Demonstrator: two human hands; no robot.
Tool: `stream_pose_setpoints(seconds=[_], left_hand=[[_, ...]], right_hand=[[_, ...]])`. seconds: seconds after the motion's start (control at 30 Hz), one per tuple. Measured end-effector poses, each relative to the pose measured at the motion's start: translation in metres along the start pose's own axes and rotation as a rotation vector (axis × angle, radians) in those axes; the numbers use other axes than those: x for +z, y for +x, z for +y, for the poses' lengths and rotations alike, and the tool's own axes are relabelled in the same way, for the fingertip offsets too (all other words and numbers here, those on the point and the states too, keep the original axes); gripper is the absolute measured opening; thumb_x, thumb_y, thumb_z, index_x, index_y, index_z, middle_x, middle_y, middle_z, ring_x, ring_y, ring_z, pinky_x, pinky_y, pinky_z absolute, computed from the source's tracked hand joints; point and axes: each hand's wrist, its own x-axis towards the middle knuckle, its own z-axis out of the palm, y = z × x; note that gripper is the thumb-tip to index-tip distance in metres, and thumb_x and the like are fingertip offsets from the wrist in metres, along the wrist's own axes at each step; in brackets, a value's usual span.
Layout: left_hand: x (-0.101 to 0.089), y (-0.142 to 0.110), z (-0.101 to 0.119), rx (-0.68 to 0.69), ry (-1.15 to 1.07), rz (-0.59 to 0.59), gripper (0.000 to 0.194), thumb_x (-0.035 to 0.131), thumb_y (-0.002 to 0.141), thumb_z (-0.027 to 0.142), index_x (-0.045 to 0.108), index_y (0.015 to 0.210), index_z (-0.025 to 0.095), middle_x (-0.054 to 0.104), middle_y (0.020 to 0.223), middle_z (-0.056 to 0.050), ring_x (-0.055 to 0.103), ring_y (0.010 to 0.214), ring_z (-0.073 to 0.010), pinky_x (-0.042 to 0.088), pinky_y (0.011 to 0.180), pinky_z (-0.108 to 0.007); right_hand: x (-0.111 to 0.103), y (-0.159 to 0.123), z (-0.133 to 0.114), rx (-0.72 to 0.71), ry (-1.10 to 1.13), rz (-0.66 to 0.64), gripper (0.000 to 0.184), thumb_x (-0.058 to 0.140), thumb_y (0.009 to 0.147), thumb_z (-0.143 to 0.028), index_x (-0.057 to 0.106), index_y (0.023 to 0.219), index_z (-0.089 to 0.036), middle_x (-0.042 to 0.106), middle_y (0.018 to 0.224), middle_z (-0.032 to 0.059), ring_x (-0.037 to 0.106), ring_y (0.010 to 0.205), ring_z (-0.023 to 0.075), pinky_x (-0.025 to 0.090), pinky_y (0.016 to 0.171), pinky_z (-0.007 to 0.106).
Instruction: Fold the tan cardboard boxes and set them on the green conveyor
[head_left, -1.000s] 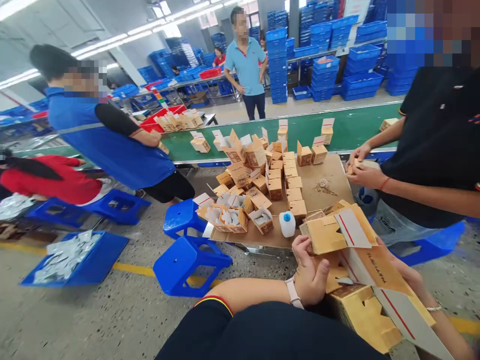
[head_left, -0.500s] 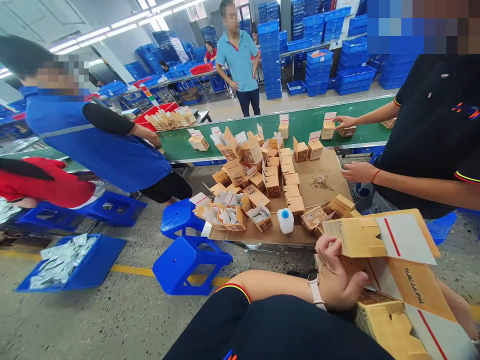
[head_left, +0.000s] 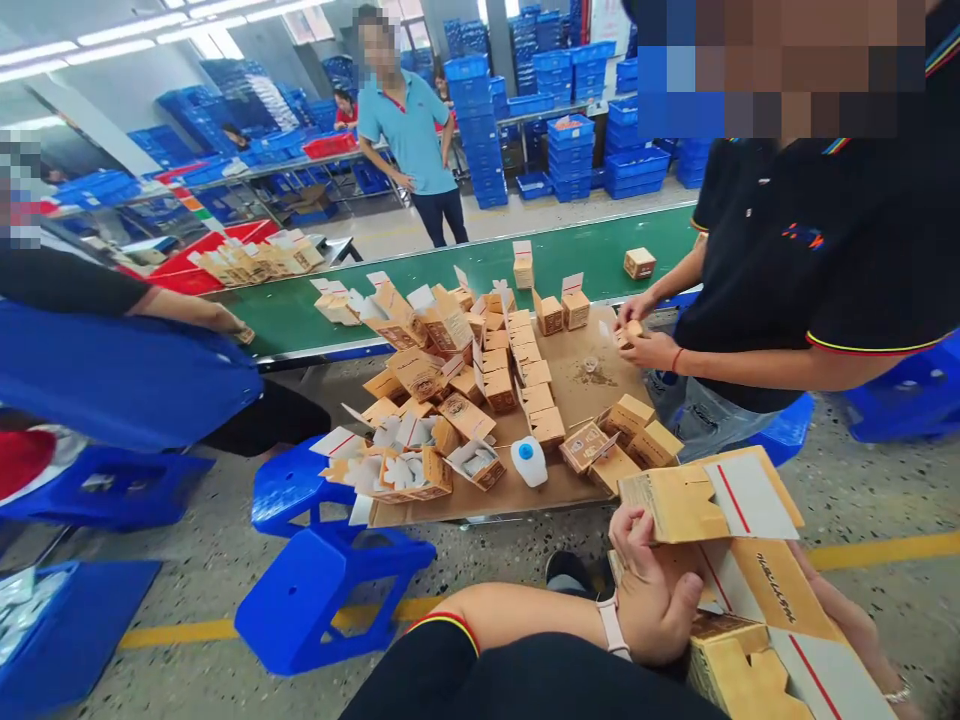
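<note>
**Gripping a flat kraft carton blank just off the bench's near corner**

Gripping a flat kraft carton blank [head_left: 675, 505] in the left hand [head_left: 651, 590], with fingers curled up against its lower edge and thumb pressing from beneath. Wearing a pale watch strap [head_left: 613, 630] on that wrist. Reaching under the blank's far side with the right hand [head_left: 832, 610], fingers hidden by the card, so no telling whether clenched or only supporting. Holding the blank at lower right of frame, above more slotted kraft card [head_left: 731, 680]. Showing a white panel with a red stripe [head_left: 742, 497] and black printed lettering [head_left: 774, 575] on its face.

Crowding the bench [head_left: 600, 385] at centre: small folded kraft boxes [head_left: 499, 390], some standing open around white inserts [head_left: 397, 470]. Standing among them near the front edge: a plastic bottle [head_left: 529, 462] with a blue cap. Closing both hands [head_left: 645, 350] around a small kraft box [head_left: 630, 335] at right of the bench: a co-worker in a black polo shirt [head_left: 810, 260]. Running behind the bench across the upper frame: a green conveyor belt [head_left: 600, 250]. Standing beyond it at upper centre: a person in a light-blue polo shirt [head_left: 409, 130], just beside stacks of blue plastic crates [head_left: 472, 130]. Sitting on the floor at lower centre: blue plastic stools [head_left: 330, 610].
</note>
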Motion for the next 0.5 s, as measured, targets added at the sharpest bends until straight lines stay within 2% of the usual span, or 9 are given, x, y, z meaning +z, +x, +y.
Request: stream_pose_setpoints(seconds=[0.1,0.23,0.37,0.5], left_hand=[[0.01,-0.006,-0.001,-0.05,0.006,0.009,0.062,0.049,0.083,0.041,0.032,0.134,0.011,0.03,0.141,-0.022,0.02,0.141,-0.0326,0.022,0.116,-0.053],[0.03,-0.014,-0.001,-0.063,0.02,0.01,0.06,0.045,0.085,0.045,0.034,0.133,0.011,0.028,0.142,-0.022,0.021,0.141,-0.0315,0.023,0.116,-0.051],[0.061,-0.023,0.005,-0.028,0.037,-0.028,0.058,0.041,0.088,0.048,0.034,0.133,0.012,0.027,0.141,-0.022,0.021,0.141,-0.0314,0.024,0.115,-0.051],[0.111,-0.037,0.015,0.008,0.041,-0.124,0.058,0.04,0.089,0.048,0.034,0.134,0.012,0.027,0.14,-0.022,0.02,0.141,-0.0324,0.023,0.114,-0.053]], right_hand=[[0.0,-0.008,-0.007,0.084,0.05,-0.056,0.096,0.073,0.042,-0.034,0.05,0.134,-0.041,0.069,0.114,0.0014,0.069,0.089,0.0334,0.061,0.063,0.04],[-0.022,-0.005,0.0,0.036,0.126,-0.14,0.094,0.073,0.045,-0.037,0.048,0.136,-0.041,0.068,0.117,0.0027,0.069,0.092,0.035,0.06,0.071,0.045],[-0.057,-0.015,0.003,-0.014,0.154,-0.229,0.091,0.073,0.049,-0.037,0.049,0.136,-0.039,0.07,0.112,0.0039,0.07,0.086,0.0343,0.058,0.074,0.045],[-0.109,-0.034,0.004,-0.026,0.253,-0.171,0.093,0.075,0.046,-0.04,0.05,0.136,-0.038,0.071,0.11,0.0041,0.069,0.089,0.0352,0.058,0.069,0.044]])
